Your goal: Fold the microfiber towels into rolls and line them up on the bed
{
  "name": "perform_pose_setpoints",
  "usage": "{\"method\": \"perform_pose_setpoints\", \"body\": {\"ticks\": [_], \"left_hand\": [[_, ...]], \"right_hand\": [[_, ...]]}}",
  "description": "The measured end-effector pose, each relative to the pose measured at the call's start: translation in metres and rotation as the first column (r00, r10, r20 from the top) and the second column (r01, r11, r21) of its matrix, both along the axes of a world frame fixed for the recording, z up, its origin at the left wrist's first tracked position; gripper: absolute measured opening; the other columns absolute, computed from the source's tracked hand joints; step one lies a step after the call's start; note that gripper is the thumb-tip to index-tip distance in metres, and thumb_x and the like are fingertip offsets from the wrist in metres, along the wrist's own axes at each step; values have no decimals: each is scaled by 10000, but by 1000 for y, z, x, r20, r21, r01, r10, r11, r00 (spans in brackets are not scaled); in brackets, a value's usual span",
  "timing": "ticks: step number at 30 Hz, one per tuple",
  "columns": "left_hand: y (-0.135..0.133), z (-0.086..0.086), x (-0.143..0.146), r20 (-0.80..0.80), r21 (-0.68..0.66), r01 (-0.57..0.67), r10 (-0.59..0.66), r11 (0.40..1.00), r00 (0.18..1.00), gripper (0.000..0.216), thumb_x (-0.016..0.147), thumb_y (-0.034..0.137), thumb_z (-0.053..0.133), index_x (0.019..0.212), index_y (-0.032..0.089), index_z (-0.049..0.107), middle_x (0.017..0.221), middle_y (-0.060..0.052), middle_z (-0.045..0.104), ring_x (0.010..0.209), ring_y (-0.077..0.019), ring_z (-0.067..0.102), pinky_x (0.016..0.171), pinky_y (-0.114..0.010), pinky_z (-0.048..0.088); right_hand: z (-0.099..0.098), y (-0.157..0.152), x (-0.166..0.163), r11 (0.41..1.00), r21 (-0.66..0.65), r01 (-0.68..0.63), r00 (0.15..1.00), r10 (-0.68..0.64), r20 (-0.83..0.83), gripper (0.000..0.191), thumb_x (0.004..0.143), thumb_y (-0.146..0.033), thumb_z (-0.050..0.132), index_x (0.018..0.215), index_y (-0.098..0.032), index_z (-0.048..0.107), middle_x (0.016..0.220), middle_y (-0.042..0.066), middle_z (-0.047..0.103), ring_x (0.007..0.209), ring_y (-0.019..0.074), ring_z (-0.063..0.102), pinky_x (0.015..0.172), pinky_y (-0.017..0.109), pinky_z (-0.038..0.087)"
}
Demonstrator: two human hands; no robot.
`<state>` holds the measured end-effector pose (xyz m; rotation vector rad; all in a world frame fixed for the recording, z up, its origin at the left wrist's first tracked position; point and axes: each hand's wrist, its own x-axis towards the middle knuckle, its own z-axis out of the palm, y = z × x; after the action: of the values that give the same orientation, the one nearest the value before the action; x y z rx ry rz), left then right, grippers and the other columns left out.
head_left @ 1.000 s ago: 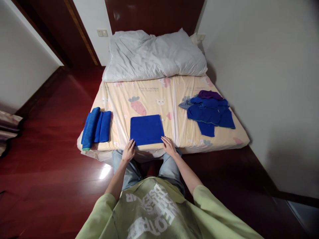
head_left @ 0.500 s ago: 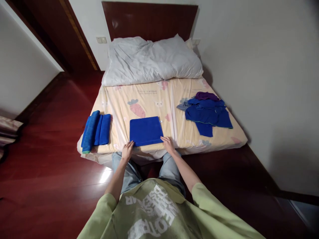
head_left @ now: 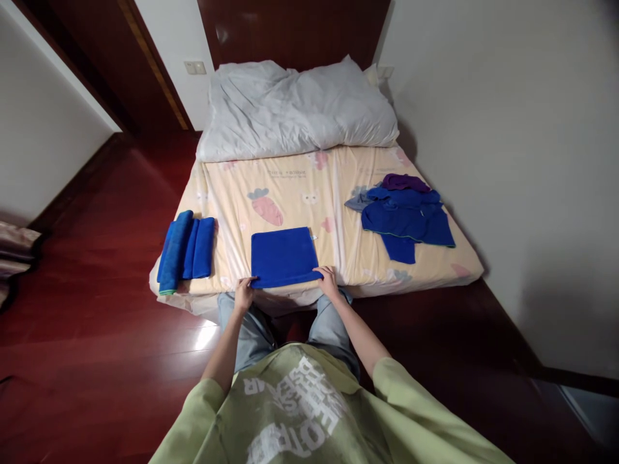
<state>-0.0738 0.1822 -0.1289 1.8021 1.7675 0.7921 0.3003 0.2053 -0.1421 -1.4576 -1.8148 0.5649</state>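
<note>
A folded blue towel (head_left: 283, 256) lies flat near the front edge of the mattress (head_left: 333, 193). My left hand (head_left: 243, 295) pinches its near left corner, fingers closed on the cloth. My right hand (head_left: 328, 281) grips the near right corner the same way. The near edge of the towel is slightly lifted between the two hands.
Rolled blue towels (head_left: 186, 248) lie at the mattress's left edge. A heap of loose blue and purple cloths (head_left: 403, 212) sits at the right. A white duvet (head_left: 294, 106) covers the head end. Dark red wooden floor (head_left: 87, 309) surrounds the low bed; a wall stands close on the right.
Both hands slid back from lying flat beside the towel to gripping its near corners. The towel's near edge has been drawn slightly toward me.
</note>
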Motion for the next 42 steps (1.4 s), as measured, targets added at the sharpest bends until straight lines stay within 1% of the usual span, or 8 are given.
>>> {"method": "perform_pose_setpoints", "body": {"ticks": [6,9,12,19,25,30,36,42], "left_hand": [[4,1,-1,49,-31,-110,112,993,993,324,888,237,500,1123,197,719,1049,-109,746,1092,-273,652,983,-416,538],[6,0,1,40,-53,-153,155,987,987,286,933,354,519,1053,173,705,915,-106,724,960,-263,662,909,-404,551],[7,1,2,39,-53,-176,179,983,983,300,960,383,487,983,169,696,869,-105,704,925,-260,661,887,-406,550],[7,6,7,49,-67,-215,219,974,975,322,972,408,465,894,179,678,837,-93,697,859,-246,671,833,-384,542],[7,9,9,42,-82,-253,257,964,966,319,942,426,475,782,200,634,709,-52,639,713,-211,627,710,-332,515],[5,7,10,31,-48,-281,283,958,959,314,912,430,508,703,212,597,693,-55,608,716,-210,601,736,-347,508],[4,4,13,41,42,-348,347,936,937,292,883,456,546,755,214,646,733,-71,635,774,-221,614,768,-351,532],[5,5,7,77,-39,-322,324,946,943,243,844,411,590,796,186,668,751,-62,658,722,-195,625,728,-315,526]], "right_hand": [[-13,14,2,990,-53,131,980,-137,-143,335,741,-174,530,976,-205,767,937,83,745,938,263,636,904,415,536],[-14,17,1,977,-144,156,950,-188,-248,202,808,-328,561,852,-200,711,743,54,684,741,225,631,733,351,549],[-9,15,-1,961,-240,136,929,-208,-306,315,857,-513,572,712,-234,588,562,-6,555,564,186,549,574,301,492],[4,11,-5,948,-296,115,911,-220,-349,531,855,-738,529,624,-271,424,483,-43,450,483,153,466,491,268,407],[7,14,-8,934,-323,153,897,-268,-350,581,810,-810,525,609,-270,452,448,-39,447,447,152,459,467,271,393],[15,15,-11,930,-323,176,897,-286,-336,587,804,-807,556,599,-259,515,437,-21,470,459,169,499,478,284,418],[26,14,-13,935,-302,186,901,-285,-327,567,808,-783,571,613,-250,566,428,-21,470,483,180,517,490,285,436],[26,12,-13,939,-298,170,901,-270,-338,563,801,-781,574,593,-258,540,415,-22,445,460,177,488,474,290,409]]}}
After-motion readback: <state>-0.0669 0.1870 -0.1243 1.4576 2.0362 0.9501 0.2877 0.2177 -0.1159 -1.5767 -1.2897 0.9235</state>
